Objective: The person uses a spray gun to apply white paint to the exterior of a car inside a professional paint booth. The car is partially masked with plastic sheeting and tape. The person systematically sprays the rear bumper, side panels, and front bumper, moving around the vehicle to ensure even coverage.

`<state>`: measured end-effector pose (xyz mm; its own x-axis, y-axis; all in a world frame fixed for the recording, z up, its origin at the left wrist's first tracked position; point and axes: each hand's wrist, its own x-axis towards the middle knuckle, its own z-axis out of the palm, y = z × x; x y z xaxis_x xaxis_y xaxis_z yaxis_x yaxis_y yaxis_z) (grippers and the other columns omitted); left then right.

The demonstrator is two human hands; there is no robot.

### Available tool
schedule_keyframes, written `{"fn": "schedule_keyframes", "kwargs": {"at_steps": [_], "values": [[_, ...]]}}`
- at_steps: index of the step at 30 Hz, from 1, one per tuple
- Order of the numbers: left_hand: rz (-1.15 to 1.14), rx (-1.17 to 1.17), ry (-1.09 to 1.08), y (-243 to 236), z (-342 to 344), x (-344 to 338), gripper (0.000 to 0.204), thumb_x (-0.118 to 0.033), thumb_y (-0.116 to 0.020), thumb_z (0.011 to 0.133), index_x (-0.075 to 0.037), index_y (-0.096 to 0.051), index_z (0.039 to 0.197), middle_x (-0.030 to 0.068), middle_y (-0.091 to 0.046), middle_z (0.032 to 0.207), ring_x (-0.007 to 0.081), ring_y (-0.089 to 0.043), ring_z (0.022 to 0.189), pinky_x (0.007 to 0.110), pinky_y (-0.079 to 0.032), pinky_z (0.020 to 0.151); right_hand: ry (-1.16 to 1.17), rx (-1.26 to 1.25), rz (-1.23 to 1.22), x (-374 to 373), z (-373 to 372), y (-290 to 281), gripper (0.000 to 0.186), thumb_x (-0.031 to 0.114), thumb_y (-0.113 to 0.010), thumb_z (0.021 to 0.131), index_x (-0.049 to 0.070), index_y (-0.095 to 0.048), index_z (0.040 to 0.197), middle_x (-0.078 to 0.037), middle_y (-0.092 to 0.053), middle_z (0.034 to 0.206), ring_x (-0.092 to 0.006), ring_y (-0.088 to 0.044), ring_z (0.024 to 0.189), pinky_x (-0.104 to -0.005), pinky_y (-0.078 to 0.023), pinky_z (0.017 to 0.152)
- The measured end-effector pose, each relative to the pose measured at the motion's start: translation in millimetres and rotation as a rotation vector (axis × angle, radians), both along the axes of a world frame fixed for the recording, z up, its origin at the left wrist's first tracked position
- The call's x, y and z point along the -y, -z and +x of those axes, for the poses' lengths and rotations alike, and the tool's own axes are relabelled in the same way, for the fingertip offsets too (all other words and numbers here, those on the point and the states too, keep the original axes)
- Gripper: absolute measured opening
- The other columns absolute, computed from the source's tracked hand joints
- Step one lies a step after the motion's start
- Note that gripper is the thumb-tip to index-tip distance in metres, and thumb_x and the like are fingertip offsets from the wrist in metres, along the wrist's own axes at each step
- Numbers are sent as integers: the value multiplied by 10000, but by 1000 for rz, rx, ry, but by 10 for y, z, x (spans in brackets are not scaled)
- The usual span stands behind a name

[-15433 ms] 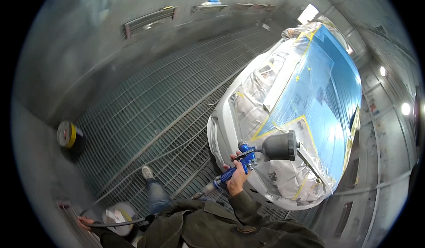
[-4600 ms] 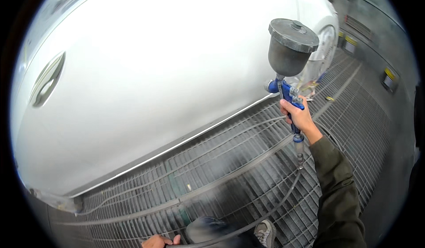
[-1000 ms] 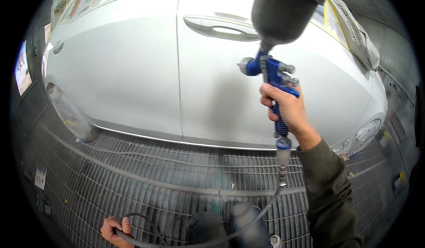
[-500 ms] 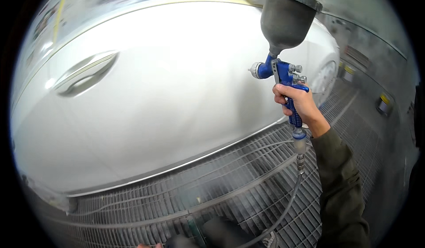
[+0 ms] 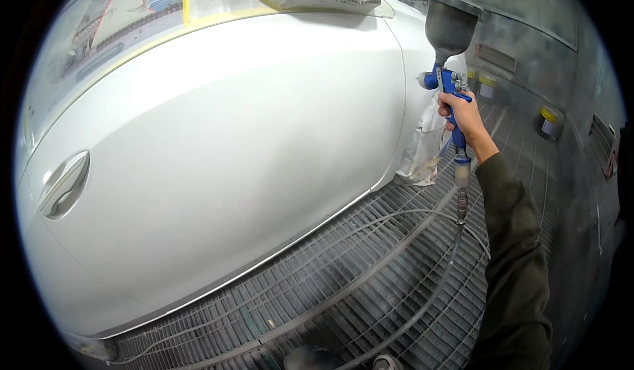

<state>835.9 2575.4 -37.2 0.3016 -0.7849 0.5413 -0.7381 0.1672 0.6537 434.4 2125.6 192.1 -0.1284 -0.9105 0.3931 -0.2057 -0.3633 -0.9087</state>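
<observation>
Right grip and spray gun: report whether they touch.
Touching. The head view shows the right grip wrapped around the handle of the spray gun, fingers curled at its front.

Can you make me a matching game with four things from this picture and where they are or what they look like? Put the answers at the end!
Things:
1. spray gun
2. grey cup
3. door handle
4. nearest bucket

Clues:
A. yellow on top, near the wall
B. on the white car door, at the left of the picture
C. blue, held in the right hand
D. sitting on top of the thing being held

Right pairs: 1-C, 2-D, 3-B, 4-A
</observation>
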Motion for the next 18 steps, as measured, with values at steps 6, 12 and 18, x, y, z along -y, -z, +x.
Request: {"fn": "schedule_keyframes", "kwargs": {"at_steps": [6, 12, 18], "values": [[-115, 36, -94, 17, 401, -419, 262, -69, -723, 840, -92, -487, 727, 74, -302, 606, 220, -234, 515, 385, -177, 534, -40, -14, -55, -414, 379, -170, 182, 163, -617, 843, 69, -538, 709, -3, -494, 607, -80, -419, 469, -247, -344, 398], [-122, 12, -403, -399, 466, -1116, 310, -65, -727, 830, -53, -457, 678, 61, -291, 573, 155, -246, 547, 303, -284, 498, -271, 91, 23, -1417, 923, -397, 196, 173, -629, 865, 65, -552, 719, -4, -501, 606, -86, -432, 474, -244, -356, 409], [7, -249, -673, -718, 601, -2403, 336, -177, -666, 897, -62, -436, 682, 32, -361, 603, 114, -309, 564, 317, -278, 512, -456, 148, 187, -2588, 1393, -1084, 175, 154, -634, 877, 64, -532, 767, -12, -502, 626, -77, -440, 455, -236, -352, 387]]}}
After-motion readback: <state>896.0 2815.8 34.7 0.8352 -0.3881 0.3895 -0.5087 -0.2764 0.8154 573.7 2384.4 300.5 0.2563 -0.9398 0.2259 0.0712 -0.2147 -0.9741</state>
